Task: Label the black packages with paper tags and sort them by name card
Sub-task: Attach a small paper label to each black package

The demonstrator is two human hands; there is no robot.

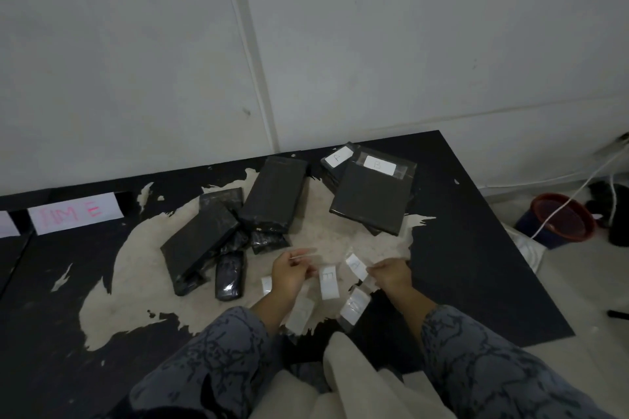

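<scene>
Your left hand (289,272) pinched one thin strip (303,253), held up just beyond the fingers. Your right hand (389,274) was curled with its fingertips at tag A (355,266); whether it gripped the tag could not be told.

Tags, loose: five counted around your hands. Tag E (329,282) lay between the hands; tag A touched the right hand; one with unreadable writing (354,306) lay nearer you than the right hand; two (266,283) lay by the left wrist, writing not legible.

Packages, unlabelled: about five in a heap (218,231) beyond the left hand. Labelled: two stacked beyond the right hand, reading B (379,165) and F (337,156).

Name card: one (73,213), far left of the left hand, pink writing ending in "E".
</scene>
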